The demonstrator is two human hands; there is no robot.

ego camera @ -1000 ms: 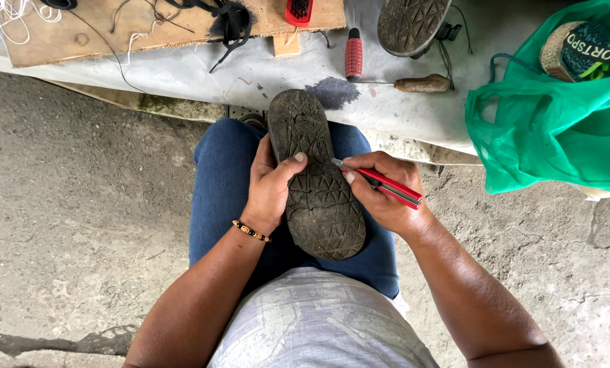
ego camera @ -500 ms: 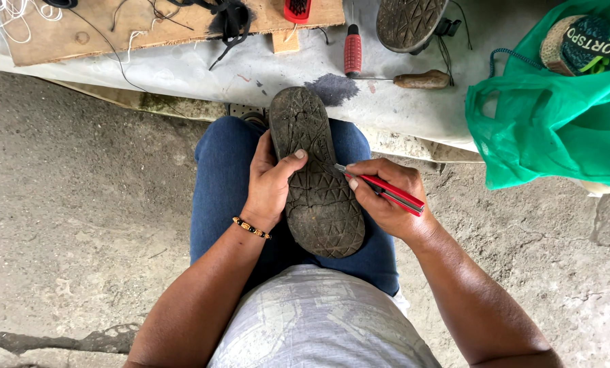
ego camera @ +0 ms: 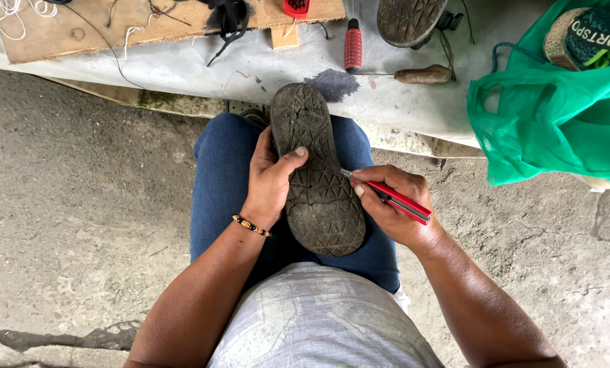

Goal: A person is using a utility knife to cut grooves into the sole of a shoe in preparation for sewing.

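A worn dark shoe sole (ego camera: 316, 170) lies tread-up across my lap, on blue jeans. My left hand (ego camera: 272, 178) grips its left edge, thumb pressed on the tread. A red utility knife (ego camera: 391, 198) is held in my right hand (ego camera: 395, 205); the blade tip touches the sole's right edge near the middle.
A low white-covered bench (ego camera: 203, 65) runs ahead, with a wooden board, a red-handled screwdriver (ego camera: 353, 46), a wooden-handled tool (ego camera: 423, 74) and another upturned shoe (ego camera: 410, 20). A green plastic bag (ego camera: 557, 116) sits at the right. Rough concrete floor lies all around.
The knife tip stays on the sole's right edge and my hands barely shift. Nothing else differs.
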